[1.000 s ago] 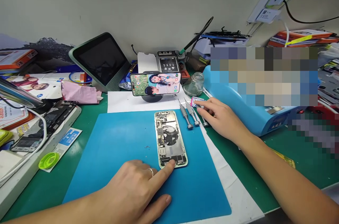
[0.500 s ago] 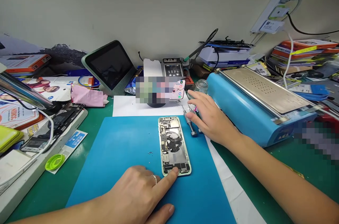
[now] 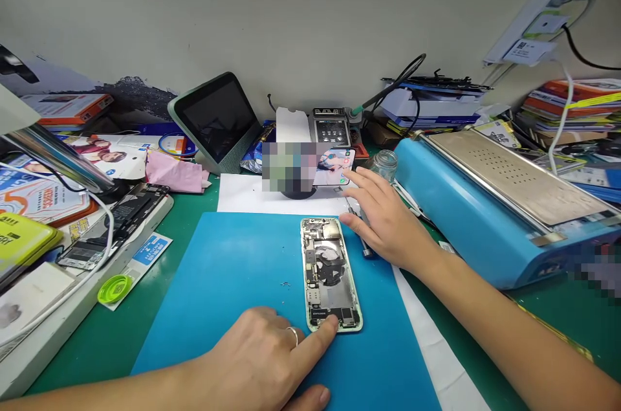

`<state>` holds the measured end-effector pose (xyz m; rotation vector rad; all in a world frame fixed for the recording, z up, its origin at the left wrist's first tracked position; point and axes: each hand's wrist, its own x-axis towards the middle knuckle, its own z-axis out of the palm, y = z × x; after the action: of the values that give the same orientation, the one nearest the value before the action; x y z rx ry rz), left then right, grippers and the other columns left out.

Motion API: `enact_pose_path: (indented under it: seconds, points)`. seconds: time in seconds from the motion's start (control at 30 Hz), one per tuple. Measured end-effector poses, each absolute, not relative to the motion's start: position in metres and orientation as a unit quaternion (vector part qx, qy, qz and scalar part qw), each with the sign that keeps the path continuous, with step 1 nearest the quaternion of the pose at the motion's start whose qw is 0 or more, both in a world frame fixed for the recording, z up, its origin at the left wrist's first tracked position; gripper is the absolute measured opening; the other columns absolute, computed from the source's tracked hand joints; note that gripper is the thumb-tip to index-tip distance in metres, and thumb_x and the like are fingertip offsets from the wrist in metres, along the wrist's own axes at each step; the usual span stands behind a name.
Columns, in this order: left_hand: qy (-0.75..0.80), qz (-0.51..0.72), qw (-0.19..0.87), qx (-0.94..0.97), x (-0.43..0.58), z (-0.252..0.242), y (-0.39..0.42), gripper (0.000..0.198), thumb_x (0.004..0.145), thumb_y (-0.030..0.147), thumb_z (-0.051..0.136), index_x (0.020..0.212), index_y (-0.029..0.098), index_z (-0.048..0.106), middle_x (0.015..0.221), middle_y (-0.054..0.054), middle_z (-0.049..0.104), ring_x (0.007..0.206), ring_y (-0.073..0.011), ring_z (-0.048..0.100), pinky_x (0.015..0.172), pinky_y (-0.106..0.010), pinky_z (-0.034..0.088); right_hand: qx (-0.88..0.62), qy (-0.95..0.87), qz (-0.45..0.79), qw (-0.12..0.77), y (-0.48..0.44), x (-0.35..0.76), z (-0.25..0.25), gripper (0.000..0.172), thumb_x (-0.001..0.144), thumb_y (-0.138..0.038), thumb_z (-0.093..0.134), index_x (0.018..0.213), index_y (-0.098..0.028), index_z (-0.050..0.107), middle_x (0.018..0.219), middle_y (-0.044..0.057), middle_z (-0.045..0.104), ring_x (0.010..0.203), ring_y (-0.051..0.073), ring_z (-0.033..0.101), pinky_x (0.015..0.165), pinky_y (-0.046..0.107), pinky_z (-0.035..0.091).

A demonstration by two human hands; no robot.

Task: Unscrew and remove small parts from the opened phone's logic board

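Note:
An opened phone housing (image 3: 343,288) lies on the blue mat (image 3: 233,255), its circuit board and inner parts bare. My left hand (image 3: 264,353) rests at the near end, with the index fingertip touching the phone's lower edge and the thumb apart. Fingers spread, my right hand (image 3: 388,223) reaches over the far right part of the mat, holding nothing. Its fingertips come up to the lit screen of a smartphone (image 3: 334,171) on a round stand; whether they touch it I cannot tell. Beneath this hand a screwdriver (image 3: 367,249) is partly hidden. Tiny screws (image 3: 285,284) lie left of the housing.
A blue machine with a metal plate (image 3: 460,223) stands at right. Behind the mat are a glass jar (image 3: 385,165), a soldering station (image 3: 331,128) and a tablet-like display (image 3: 213,116). At left lie a green cap (image 3: 114,288) and a white ledge (image 3: 97,307) carrying phone parts.
My view has shifted slightly left, so everything sits further right. The right hand now reaches nearer the smartphone's screen, whose picture has changed. My left fingertip stays on the opened phone.

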<state>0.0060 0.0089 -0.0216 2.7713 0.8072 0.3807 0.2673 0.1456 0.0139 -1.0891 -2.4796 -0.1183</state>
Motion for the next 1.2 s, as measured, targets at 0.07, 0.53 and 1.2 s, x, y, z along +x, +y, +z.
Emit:
enact_pose_path:
  seconds: [0.07, 0.53, 1.2]
  points:
    - [0.274, 0.123, 0.126, 0.945, 0.006, -0.021, 0.009, 0.052, 0.109, 0.044, 0.046, 0.151, 0.014, 0.033, 0.077, 0.003, 0.073, 0.052, -0.0196, 0.067, 0.047, -0.035, 0.04, -0.396, -0.893, -0.04, 0.212, 0.145, 0.267, 0.014, 0.046, 0.108, -0.053, 0.043, 0.128, -0.016, 0.064, 0.158, 0.019, 0.054, 0.153, 0.039, 0.041, 0.121, 0.063, 0.042]
    - [0.274, 0.129, 0.103, 0.947, 0.006, -0.023, 0.006, 0.055, 0.106, 0.045, 0.052, 0.148, 0.014, 0.036, 0.076, 0.003, 0.073, 0.052, -0.0211, 0.068, 0.046, -0.037, 0.041, -0.347, -0.909, -0.105, 0.206, 0.14, 0.252, 0.022, 0.042, 0.108, -0.049, 0.047, 0.117, -0.014, 0.068, 0.153, 0.019, 0.06, 0.147, 0.039, 0.049, 0.116, 0.058, 0.048]
    - [0.283, 0.091, 0.106, 0.949, 0.006, -0.018, 0.006, 0.064, 0.101, 0.045, 0.061, 0.151, 0.014, 0.034, 0.08, 0.002, 0.074, 0.056, -0.0234, 0.07, 0.047, -0.038, 0.045, -0.395, -0.875, -0.125, 0.25, 0.141, 0.255, 0.01, 0.041, 0.109, -0.046, 0.045, 0.115, -0.012, 0.068, 0.146, 0.02, 0.065, 0.143, 0.041, 0.052, 0.115, 0.059, 0.048]
